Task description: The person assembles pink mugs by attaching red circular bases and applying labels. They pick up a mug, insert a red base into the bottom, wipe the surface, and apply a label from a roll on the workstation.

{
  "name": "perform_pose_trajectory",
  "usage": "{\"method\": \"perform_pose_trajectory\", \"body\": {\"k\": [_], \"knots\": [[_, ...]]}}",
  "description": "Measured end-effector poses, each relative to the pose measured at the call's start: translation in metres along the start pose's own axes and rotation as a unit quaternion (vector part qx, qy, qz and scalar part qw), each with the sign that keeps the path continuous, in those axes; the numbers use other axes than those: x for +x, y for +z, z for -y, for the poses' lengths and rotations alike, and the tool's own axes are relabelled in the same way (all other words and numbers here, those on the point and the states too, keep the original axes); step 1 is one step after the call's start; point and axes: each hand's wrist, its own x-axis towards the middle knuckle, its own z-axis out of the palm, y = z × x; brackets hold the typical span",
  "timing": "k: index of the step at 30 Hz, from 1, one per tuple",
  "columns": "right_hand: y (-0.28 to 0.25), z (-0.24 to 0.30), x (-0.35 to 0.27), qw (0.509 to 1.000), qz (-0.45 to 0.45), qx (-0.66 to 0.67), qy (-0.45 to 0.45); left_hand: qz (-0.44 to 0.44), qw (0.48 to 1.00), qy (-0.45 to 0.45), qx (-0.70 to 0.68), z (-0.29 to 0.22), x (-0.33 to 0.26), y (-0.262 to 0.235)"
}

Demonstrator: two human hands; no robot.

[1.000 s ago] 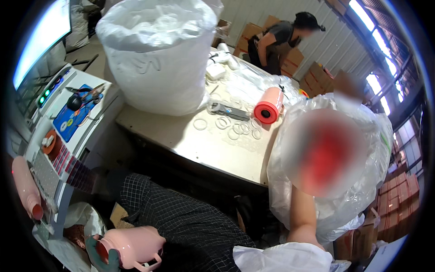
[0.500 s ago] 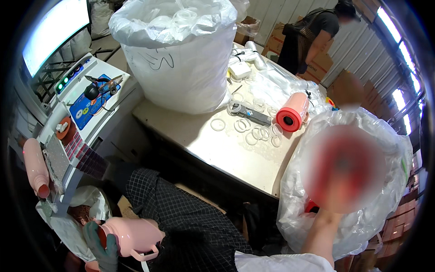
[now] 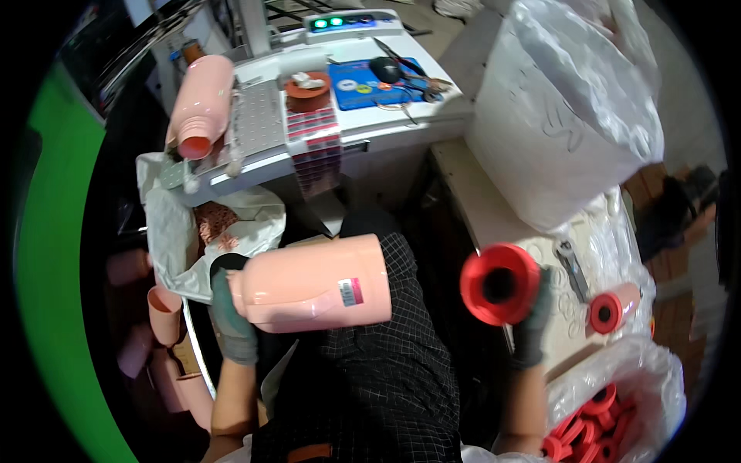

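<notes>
A pink thermos jug body (image 3: 316,282) lies level across my lap, its neck end toward my left. My left hand (image 3: 233,320), in a grey-green glove, is closed around that neck end. In my right hand (image 3: 534,316), also gloved, is a round red jug base (image 3: 475,289) with a dark centre, gripped by its right edge. This red part is held up to the right of the jug, apart from it. A small printed sticker (image 3: 351,292) is on the jug's side.
Another pink jug body (image 3: 204,100) rests on the white machine (image 3: 278,154). Below it stand a white bag (image 3: 166,239) and several pink shells (image 3: 164,316). At right are a tall white sack (image 3: 532,131), a pink jug with red base (image 3: 614,309) and a bag of red parts (image 3: 664,370).
The view has swung left. My right hand has come out of the plastic bag with a red base in it. The jug in my left hand has been raised over my lap.
</notes>
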Motion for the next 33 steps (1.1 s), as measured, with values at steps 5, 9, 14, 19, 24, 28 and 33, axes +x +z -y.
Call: {"method": "perform_pose_trajectory", "body": {"k": [5, 9, 14, 19, 24, 28, 33], "knots": [[0.165, 0.119, 0.025, 0.964, 0.074, 0.181, -0.179, 0.009, 0.951, -0.152, -0.267, 0.009, -0.037, 0.008], [0.173, 0.111, 0.018, 0.929, 0.098, 0.137, -0.330, 0.020, 0.823, -0.299, -0.482, 0.006, -0.045, 0.011], [0.162, 0.103, 0.003, 0.928, 0.134, 0.146, -0.315, -0.011, 0.843, -0.262, -0.469, 0.059, -0.070, 0.016], [0.154, 0.109, -0.013, 0.953, 0.160, 0.175, -0.189, 0.055, 0.856, -0.199, -0.474, -0.005, -0.060, 0.009], [0.155, 0.122, -0.025, 0.959, 0.106, 0.262, -0.027, 0.040, 0.980, 0.082, -0.174, -0.033, -0.044, 0.000], [0.138, 0.126, -0.017, 0.948, 0.101, 0.301, 0.026, 0.007, 0.984, 0.179, -0.013, -0.062, -0.033, -0.002], [0.125, 0.060, -0.013, 0.949, 0.267, 0.113, -0.123, 0.063, 0.970, 0.236, 0.000, -0.090, -0.025, 0.017]]}}
